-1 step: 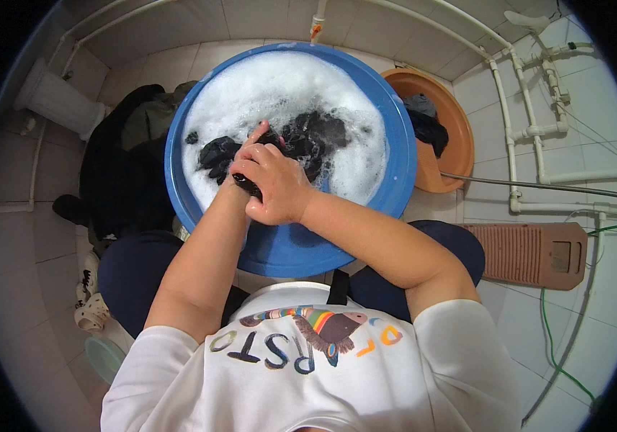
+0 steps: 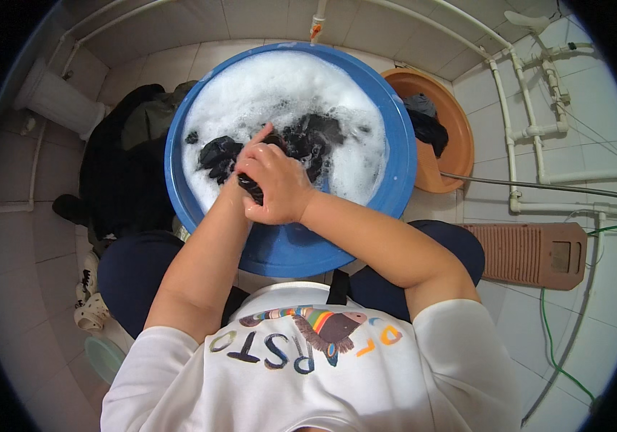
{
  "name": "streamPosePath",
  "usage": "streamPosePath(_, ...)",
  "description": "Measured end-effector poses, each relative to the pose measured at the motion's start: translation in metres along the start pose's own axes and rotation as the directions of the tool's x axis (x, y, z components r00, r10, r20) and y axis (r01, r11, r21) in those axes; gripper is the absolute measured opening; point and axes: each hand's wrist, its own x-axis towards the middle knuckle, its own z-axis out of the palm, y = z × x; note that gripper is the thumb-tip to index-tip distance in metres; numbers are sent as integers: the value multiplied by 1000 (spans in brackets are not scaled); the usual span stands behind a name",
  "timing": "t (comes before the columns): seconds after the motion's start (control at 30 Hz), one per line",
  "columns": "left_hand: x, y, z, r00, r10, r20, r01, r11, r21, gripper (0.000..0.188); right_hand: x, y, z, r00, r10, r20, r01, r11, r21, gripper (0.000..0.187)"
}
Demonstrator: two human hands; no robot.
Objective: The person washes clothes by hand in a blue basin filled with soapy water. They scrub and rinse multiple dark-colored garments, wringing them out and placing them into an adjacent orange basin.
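Observation:
Both hands are over a large blue basin (image 2: 297, 252) with a wet black garment (image 2: 315, 137) between them. My right hand (image 2: 277, 180) is closed over the cloth, its fingers curled toward the left wrist, and a bunched piece pokes out beneath the palm. My left hand (image 2: 258, 137) lies under the right and is mostly hidden; a finger shows beyond the cloth, which is pressed against it. Much of the garment lies in thick white suds (image 2: 265, 79), with a dark lump of cloth (image 2: 220, 155) to the left of the hands.
Right of the basin, an orange-brown tub (image 2: 459, 137) holds dark clothes, and a brown washboard (image 2: 524, 253) lies on the tiles. A dark clothes pile (image 2: 124, 165) sits at the left. White pipes (image 2: 506, 122) run along the walls; a green hose (image 2: 550, 338) crosses the floor.
My right hand has shifted slightly, and the bunched black cloth under its palm has come out a little further toward me. The forearms are almost where they were.

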Motion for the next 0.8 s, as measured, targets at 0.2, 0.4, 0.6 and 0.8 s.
streamPosePath(0.2,-12,-36,50,961,98,-257,-86,995,56,21,-6,79,4,774,580,-254,-586,808,58,16)
streamPosePath(0.4,20,-37,-17,997,64,53,-63,998,-22,25,-3,36,12,932,298,-206,-281,954,108,12)
streamPosePath(0.6,-16,-34,66,980,25,-198,-22,1000,20,34,-34,149,-15,571,785,-241,-819,567,-93,39)
streamPosePath(0.8,4,-26,42,922,132,-363,-159,986,-44,26,-67,245,27,194,959,205,-716,281,-638,68)
